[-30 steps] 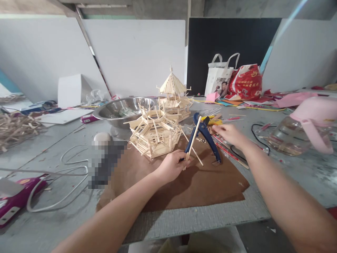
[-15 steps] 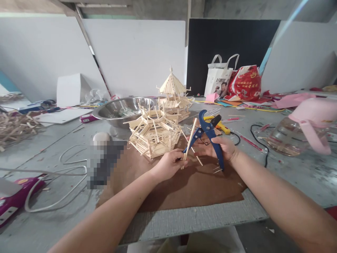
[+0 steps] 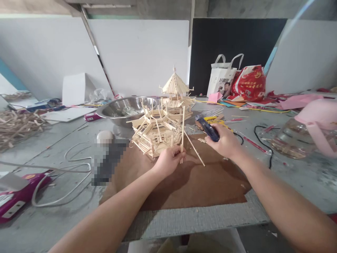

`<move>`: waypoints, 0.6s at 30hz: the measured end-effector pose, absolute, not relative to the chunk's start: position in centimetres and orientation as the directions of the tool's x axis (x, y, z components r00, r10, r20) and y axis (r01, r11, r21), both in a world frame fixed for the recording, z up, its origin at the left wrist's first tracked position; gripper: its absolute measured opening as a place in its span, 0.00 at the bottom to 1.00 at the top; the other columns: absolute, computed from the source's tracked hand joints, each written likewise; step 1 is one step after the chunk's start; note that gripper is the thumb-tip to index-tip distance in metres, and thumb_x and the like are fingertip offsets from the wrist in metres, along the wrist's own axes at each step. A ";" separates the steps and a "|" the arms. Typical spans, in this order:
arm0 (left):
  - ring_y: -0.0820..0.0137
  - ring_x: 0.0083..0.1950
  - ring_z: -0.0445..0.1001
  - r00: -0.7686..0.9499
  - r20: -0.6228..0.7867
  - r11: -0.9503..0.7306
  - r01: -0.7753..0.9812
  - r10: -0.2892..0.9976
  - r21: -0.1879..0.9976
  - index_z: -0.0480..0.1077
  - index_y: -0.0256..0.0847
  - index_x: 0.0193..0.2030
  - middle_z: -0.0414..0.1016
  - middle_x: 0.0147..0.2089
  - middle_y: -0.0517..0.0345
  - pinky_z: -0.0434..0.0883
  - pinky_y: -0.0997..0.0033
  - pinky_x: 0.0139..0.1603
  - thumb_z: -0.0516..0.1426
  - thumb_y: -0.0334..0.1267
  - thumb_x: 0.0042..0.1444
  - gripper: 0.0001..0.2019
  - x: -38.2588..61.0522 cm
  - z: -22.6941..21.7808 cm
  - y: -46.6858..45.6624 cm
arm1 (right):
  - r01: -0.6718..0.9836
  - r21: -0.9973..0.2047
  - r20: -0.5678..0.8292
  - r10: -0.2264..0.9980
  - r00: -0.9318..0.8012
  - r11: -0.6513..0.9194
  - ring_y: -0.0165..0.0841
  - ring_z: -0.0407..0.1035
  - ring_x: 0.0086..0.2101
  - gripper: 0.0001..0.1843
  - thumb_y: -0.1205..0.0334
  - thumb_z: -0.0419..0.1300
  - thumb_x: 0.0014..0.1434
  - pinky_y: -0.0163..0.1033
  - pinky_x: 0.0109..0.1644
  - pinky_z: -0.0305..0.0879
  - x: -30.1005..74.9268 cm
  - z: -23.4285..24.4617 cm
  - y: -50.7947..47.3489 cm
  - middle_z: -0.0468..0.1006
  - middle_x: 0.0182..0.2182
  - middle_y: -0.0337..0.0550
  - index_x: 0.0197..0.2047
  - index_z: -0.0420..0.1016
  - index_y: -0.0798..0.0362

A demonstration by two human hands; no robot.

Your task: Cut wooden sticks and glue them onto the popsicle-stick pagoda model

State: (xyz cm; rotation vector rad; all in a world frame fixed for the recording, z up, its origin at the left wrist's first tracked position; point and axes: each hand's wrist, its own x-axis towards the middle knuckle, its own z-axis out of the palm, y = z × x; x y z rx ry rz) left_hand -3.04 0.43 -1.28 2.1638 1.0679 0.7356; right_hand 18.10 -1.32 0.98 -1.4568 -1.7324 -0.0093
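Observation:
My left hand (image 3: pixel 170 161) is closed around thin wooden sticks (image 3: pixel 183 128), a long one upright beside a shorter one. Behind it stands an open wooden-stick frame (image 3: pixel 158 135) with several posts sticking up. Another stick (image 3: pixel 195 150) slants over the brown sheet (image 3: pixel 189 193) to the right of my left fingers. My right hand (image 3: pixel 223 141) grips the blue cutter (image 3: pixel 207 129) above the sheet's far right part; the tool is blurred and its blades cannot be made out. Small cut stick pieces (image 3: pixel 202 140) lie beneath it.
Farther back stand a stick pavilion (image 3: pixel 174 86) with a pointed roof and a steel bowl (image 3: pixel 116 110). A pink-lidded clear jug (image 3: pixel 295 130) is at right, near a black cable (image 3: pixel 270 151). At left are a white cord (image 3: pixel 65 172), a purple power strip (image 3: pixel 23 193) and piled sticks (image 3: pixel 21 124).
My right hand has swung the cutter up and away from the sticks, turning it and closing its spread handles. My left hand keeps the sticks, the long one now more upright.

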 end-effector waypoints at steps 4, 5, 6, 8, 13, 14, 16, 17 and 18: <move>0.78 0.23 0.61 0.430 0.268 -0.493 0.588 0.862 0.642 0.67 0.38 0.28 0.66 0.21 0.64 0.59 0.80 0.25 0.48 0.38 0.51 0.10 -3.1 -1.2 0.3 | 0.951 -0.208 0.604 0.795 -0.058 0.227 0.41 0.66 0.37 0.20 0.55 0.54 0.47 0.43 0.40 0.60 17.8 0.2 -0.9 0.72 0.33 0.50 0.42 0.65 0.56; 0.78 0.23 0.61 0.407 0.290 -0.494 0.609 0.866 0.621 0.67 0.38 0.28 0.66 0.21 0.64 0.58 0.80 0.25 0.48 0.37 0.51 0.10 -3.0 -1.2 0.3 | 0.958 -0.181 0.591 0.803 -0.074 0.221 0.41 0.66 0.37 0.21 0.55 0.54 0.46 0.42 0.39 0.60 17.6 0.0 -0.9 0.73 0.34 0.51 0.44 0.64 0.56; 0.78 0.23 0.62 0.392 0.311 -0.499 0.629 0.866 0.595 0.67 0.38 0.27 0.66 0.21 0.64 0.58 0.80 0.26 0.48 0.37 0.51 0.10 -3.0 -1.2 0.2 | 0.962 -0.166 0.574 0.815 -0.083 0.215 0.41 0.66 0.37 0.22 0.55 0.54 0.46 0.42 0.38 0.60 17.5 -0.1 -0.9 0.73 0.34 0.51 0.45 0.64 0.56; 0.78 0.23 0.62 0.373 0.349 -0.510 0.671 0.860 0.538 0.67 0.38 0.26 0.65 0.19 0.64 0.58 0.81 0.25 0.48 0.36 0.51 0.10 -3.1 -1.2 0.1 | 0.965 -0.153 0.526 0.844 -0.103 0.213 0.41 0.67 0.36 0.21 0.55 0.54 0.47 0.40 0.36 0.60 17.1 -0.2 -1.1 0.73 0.33 0.49 0.44 0.65 0.56; 0.77 0.21 0.62 0.360 0.411 -0.516 0.769 0.838 0.377 0.67 0.38 0.25 0.64 0.18 0.63 0.57 0.80 0.23 0.48 0.35 0.51 0.10 -3.1 -1.0 0.0 | 0.955 -0.117 0.466 0.865 -0.188 0.271 0.37 0.67 0.34 0.18 0.58 0.53 0.48 0.38 0.35 0.59 15.9 -0.1 -1.9 0.73 0.33 0.47 0.42 0.66 0.55; 0.77 0.21 0.63 0.364 0.416 -0.515 0.786 0.833 0.343 0.67 0.38 0.25 0.65 0.17 0.62 0.57 0.80 0.23 0.47 0.35 0.51 0.10 -3.1 -1.0 0.0 | 0.955 -0.112 0.465 0.864 -0.194 0.275 0.37 0.67 0.34 0.18 0.58 0.53 0.47 0.37 0.36 0.59 15.6 -0.1 -2.1 0.72 0.34 0.47 0.42 0.65 0.55; 0.76 0.21 0.64 0.376 0.423 -0.515 0.810 0.824 0.282 0.68 0.38 0.26 0.66 0.18 0.61 0.58 0.79 0.23 0.47 0.35 0.52 0.11 -3.1 -1.0 -0.1 | 0.954 -0.118 0.452 0.870 -0.195 0.275 0.37 0.66 0.35 0.18 0.59 0.54 0.47 0.37 0.37 0.58 15.2 -0.1 -2.4 0.72 0.34 0.47 0.42 0.65 0.55; 0.75 0.21 0.65 0.385 0.426 -0.517 0.817 0.819 0.256 0.68 0.38 0.27 0.67 0.19 0.60 0.59 0.79 0.24 0.46 0.35 0.52 0.11 -3.1 -1.0 -0.1 | 0.954 -0.125 0.440 0.877 -0.194 0.273 0.37 0.66 0.35 0.17 0.58 0.54 0.47 0.37 0.37 0.58 15.1 -0.1 -2.5 0.72 0.33 0.46 0.42 0.65 0.54; 0.74 0.22 0.66 0.393 0.428 -0.519 0.822 0.814 0.232 0.68 0.38 0.28 0.68 0.20 0.59 0.60 0.78 0.24 0.46 0.35 0.53 0.11 -3.1 -1.1 -0.1 | 0.954 -0.132 0.427 0.884 -0.192 0.271 0.37 0.66 0.35 0.17 0.58 0.54 0.47 0.37 0.37 0.58 14.9 -0.1 -2.6 0.72 0.33 0.46 0.41 0.65 0.54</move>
